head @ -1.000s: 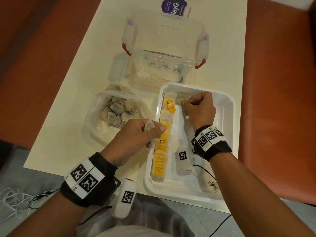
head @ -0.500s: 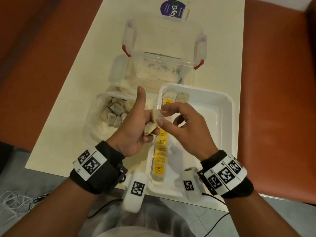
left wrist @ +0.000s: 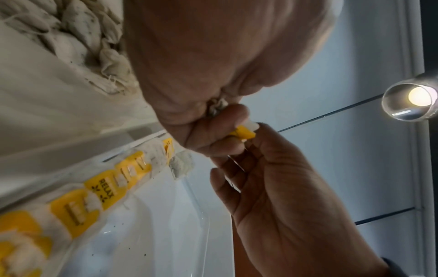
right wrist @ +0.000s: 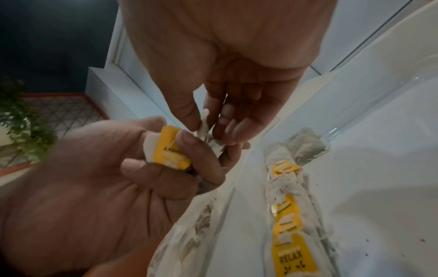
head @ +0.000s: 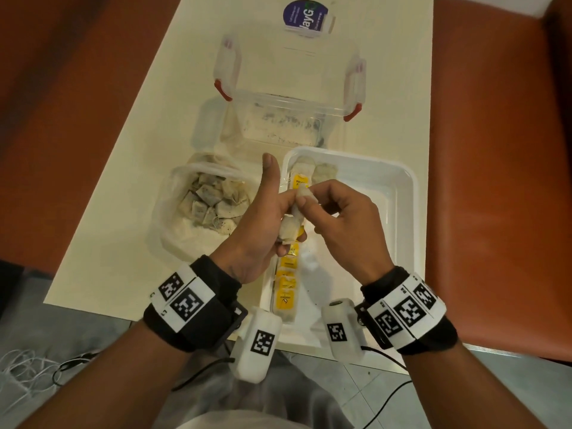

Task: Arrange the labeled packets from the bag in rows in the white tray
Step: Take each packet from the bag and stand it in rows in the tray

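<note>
Risen from the tray (head: pixel 408 193), right hand (head: pixel 337 218) pinches a packet (head: pixel 301 193) from the left hand's (head: pixel 257 230) clutched bunch; best teased free slowly.

Black wrist straps (head: pixel 198 317) w/ b&w square-code tags; white cam pods (head: pixel 258 346); bare forearms.

My left hand (head: pixel 263 226) is raised just over the near-left part of the white tray (head: pixel 405 193), thumb sticking straight up, the other fingers curled round a small packet (head: pixel 291 229). My right hand (head: pixel 343 224) is right beside it, also above the tray, thumb and forefinger pinching the packet's top end, the remaining fingers loosely bent. Both wrists wear black bands with white coded tags.
</note>
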Demonstrator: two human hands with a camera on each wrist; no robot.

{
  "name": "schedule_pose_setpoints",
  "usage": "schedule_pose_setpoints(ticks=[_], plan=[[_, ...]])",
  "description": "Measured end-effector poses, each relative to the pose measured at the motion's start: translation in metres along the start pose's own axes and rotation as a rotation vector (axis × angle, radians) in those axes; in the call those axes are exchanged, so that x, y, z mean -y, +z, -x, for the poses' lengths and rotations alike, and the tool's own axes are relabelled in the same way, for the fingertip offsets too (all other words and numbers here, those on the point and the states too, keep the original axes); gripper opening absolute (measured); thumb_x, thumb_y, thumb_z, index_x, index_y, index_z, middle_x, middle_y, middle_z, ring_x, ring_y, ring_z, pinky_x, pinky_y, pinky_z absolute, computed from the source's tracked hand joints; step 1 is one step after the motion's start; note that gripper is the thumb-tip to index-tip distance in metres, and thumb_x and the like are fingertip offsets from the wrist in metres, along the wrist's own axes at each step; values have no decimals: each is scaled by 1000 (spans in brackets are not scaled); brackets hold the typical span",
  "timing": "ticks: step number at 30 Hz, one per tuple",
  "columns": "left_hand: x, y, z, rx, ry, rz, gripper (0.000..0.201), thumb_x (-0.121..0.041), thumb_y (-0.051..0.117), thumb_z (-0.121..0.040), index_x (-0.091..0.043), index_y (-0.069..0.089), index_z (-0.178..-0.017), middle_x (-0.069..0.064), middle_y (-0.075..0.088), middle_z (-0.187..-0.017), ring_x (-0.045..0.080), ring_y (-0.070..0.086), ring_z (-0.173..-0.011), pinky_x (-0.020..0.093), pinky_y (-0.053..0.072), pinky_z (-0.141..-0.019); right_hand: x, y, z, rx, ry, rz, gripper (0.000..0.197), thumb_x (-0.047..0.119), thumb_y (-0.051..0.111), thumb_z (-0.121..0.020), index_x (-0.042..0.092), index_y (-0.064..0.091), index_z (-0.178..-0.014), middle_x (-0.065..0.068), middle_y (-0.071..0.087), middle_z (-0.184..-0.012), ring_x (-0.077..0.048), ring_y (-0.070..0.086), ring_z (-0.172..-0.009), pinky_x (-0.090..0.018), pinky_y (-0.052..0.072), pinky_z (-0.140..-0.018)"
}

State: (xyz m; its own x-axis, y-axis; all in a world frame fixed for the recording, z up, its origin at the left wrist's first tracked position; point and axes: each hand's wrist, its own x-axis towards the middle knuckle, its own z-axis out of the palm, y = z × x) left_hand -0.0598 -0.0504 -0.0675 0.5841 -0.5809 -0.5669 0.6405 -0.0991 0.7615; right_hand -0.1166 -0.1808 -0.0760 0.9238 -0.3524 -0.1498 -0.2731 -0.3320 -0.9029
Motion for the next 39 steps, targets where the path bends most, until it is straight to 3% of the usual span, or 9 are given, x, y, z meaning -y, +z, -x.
schedule_pose_setpoints(ticks=[1,3,9,16,21,26,29,34,39], plan=[[0,-1,-1,-29,4,-8,80,-76,16,-92,-24,73,-113,-2,64,-82,8,49,-59,20,28,-40,-1,-3,-1,14,18,-49,12,32,67,-93,22,71,-88,6,73,-82,-15,68,-76,-37,57,-71],[1,-5,-1,-86,14,-21,52,-62,40,-97,-22,72,-100,-7,61,-75,9,46,-56,18,25,-38,0,-11,-2,51,68,-169,11,25,66,-93,14,69,-92,-8,74,-89,-28,70,-84,-41,58,-72],[3,-11,-1,-87,64,-144,10,-31,67,-92,-22,65,-95,-7,64,-81,5,40,-50,21,23,-49,4,-26,-7,76,141,-300,5,11,64,-95,13,68,-97,-14,71,-84,-17,69,-75,-31,56,-67],[4,-7,-3,-123,82,-102,10,-27,71,-89,-23,62,-87,-9,64,-76,6,39,-52,17,25,-42,0,-29,-8,100,187,-360,19,16,70,-91,9,70,-109,-7,73,-83,-14,68,-75,-30,55,-68],[2,-7,-3,-147,46,-77,20,-36,72,-86,-24,67,-101,-5,71,-86,5,42,-52,16,26,-40,-4,-31,-10,119,250,-389,4,17,69,-92,15,70,-96,-4,75,-89,-17,70,-85,-25,55,-68],[-1,-18,1,-210,3,-6,20,-34,66,-92,-19,66,-105,-8,61,-73,3,41,-53,14,28,-39,-17,-37,-25,30,284,-411,4,16,64,-95,17,67,-98,-2,73,-93,-14,69,-87,-29,56,-74],[-1,-26,6,-208,-2,28,8,-22,60,-97,-19,66,-101,-5,58,-76,5,44,-58,17,35,-45,-32,-39,-40,13,310,-280,7,15,64,-96,14,68,-101,-6,72,-95,-15,68,-85,-30,56,-73],[3,-35,14,-166,21,56,37,13,48,-85,-13,67,-104,4,64,-92,10,55,-68,28,50,-68,-56,-32,-65,75,250,116,3,19,69,-93,17,70,-95,-12,74,-88,-20,65,-75,-37,55,-73],[8,-39,18,-163,49,28,37,16,57,-86,-14,68,-105,3,67,-96,12,65,-81,25,57,-77,-66,-22,-81,43,215,293,10,28,70,-89,21,71,-96,-3,73,-84,-26,69,-79,-47,58,-81]])
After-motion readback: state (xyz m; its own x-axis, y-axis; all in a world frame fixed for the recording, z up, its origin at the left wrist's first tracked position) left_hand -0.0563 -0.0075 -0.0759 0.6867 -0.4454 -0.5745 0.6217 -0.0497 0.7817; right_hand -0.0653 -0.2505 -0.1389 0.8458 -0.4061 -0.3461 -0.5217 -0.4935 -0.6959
